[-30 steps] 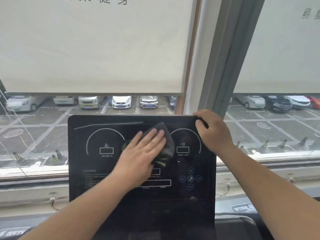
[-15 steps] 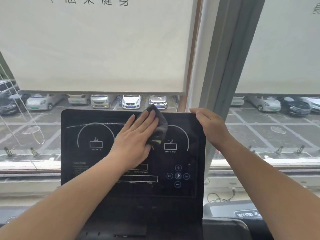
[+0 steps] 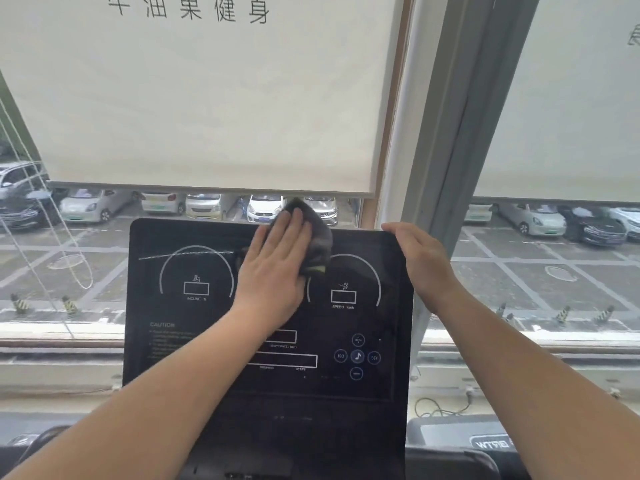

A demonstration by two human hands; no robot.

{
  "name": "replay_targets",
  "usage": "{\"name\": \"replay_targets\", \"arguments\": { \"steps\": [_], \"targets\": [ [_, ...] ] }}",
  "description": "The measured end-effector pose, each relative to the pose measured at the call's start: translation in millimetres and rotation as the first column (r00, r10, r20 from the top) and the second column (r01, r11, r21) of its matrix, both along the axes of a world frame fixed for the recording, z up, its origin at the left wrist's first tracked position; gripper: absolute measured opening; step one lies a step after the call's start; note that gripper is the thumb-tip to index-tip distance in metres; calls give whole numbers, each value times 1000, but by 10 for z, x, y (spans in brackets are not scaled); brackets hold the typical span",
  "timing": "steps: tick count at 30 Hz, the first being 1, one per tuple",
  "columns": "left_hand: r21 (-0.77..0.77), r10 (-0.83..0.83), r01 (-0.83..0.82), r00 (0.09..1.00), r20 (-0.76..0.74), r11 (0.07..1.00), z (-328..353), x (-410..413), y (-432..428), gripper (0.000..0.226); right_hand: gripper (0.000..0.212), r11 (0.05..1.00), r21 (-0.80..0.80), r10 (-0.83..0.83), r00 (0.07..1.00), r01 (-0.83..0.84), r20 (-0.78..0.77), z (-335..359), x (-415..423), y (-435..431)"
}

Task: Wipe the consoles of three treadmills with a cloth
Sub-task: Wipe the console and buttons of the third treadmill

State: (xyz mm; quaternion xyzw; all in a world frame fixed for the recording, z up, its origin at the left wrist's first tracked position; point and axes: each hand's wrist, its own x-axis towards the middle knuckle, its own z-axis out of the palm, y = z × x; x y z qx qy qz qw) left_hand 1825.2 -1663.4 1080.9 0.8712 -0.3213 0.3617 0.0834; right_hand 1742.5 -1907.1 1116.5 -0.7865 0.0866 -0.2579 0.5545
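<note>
**Wiping the top edge of one console, left side not yet covered**

I am at the wiping step on the flat black console (image 3: 194,341) in front of me. My left hand (image 3: 277,268) lies flat, fingers straight and together, and presses the crumpled dark grey cloth (image 3: 320,244) against the upper middle of the panel. The cloth sits between the two dial outlines, with a fold poking above the top rim. My right hand (image 3: 422,261) hooks over the top right corner and steadies the console.

A thin pale streak (image 3: 187,252) crosses the left dial, so I judge that side unfinished. The next move calls for a sideways sweep to the left along the top with the palm kept flat, then lower passes over the button cluster (image 3: 357,356). The pressure should be light enough that no touch keys wake up.

Most of the cloth is hidden under my palm, and my right fingertips disappear behind the rim. The caution text at lower left is too small to read, and the console's base is cut off at the bottom. A neighbouring black treadmill (image 3: 485,441) shows only a sliver at lower right. I cannot tell how many of the three consoles are done.
</note>
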Motion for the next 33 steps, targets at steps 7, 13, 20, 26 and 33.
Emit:
{"name": "replay_targets", "arguments": {
  "steps": [7, 13, 20, 26, 33],
  "targets": [
    [239, -295, 269, 952, 79, 933, -538, -352, -238, 70, 37, 996, -70, -50, 999, 51, 21, -44, 39, -3],
    [-48, -59, 64, 993, 107, 997, 37, -11, -427, 70, 42, 990, -120, -63, 997, 67, 35, -62, 45, -4],
    [271, -397, 359, 912, 101, 893, -541, -347, -577, 66, 40, 981, -192, -30, 998, 40, 55, -51, 47, -24],
    [91, -244, 231, 953, 178, 969, 71, 41, -604, 69, 43, 991, -124, -41, 998, 47, 55, -61, 48, 22],
    [293, -496, 450, 862, 102, 843, -622, -408, -764, 57, 38, 1000, 18, -4, 1000, 4, -5, 45, -10, 18]
  ]
}}
